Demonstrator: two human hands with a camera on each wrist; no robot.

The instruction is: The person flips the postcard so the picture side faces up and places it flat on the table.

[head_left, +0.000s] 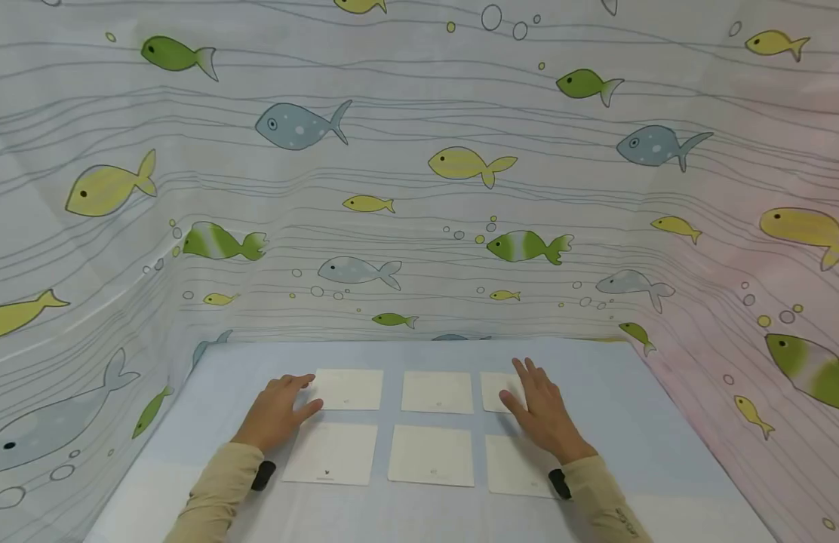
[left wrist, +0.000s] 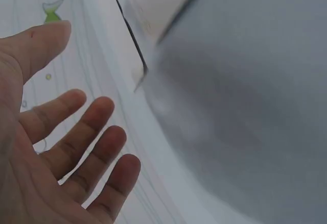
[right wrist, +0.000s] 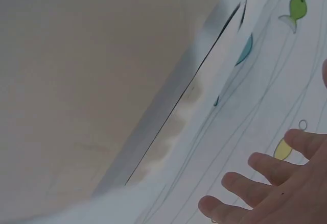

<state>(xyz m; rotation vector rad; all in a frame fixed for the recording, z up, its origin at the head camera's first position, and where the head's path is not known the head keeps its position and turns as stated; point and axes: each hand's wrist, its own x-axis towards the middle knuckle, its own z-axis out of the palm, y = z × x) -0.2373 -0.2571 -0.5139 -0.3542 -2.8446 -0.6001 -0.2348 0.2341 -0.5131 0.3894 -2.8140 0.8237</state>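
Note:
Several blank-looking white cards lie on the pale blue table in two rows of three. My left hand (head_left: 275,413) is spread beside the back-left card (head_left: 348,390), its fingertips right at that card's left edge. Below it lies the front-left card (head_left: 331,454), which bears a tiny dark mark. My right hand (head_left: 543,413) reaches over the back-right card (head_left: 490,392) and hides part of it. The front-right card (head_left: 517,467) is partly covered by the right wrist. In the wrist views, the left fingers (left wrist: 104,152) and right fingers (right wrist: 250,188) are extended and hold nothing.
Between the outer cards lie the back-middle card (head_left: 436,392) and front-middle card (head_left: 431,456). A fish-printed sheet (head_left: 406,226) rises behind the table (head_left: 630,422) and along both its sides. Each wrist wears a black band below a beige sleeve (head_left: 219,490).

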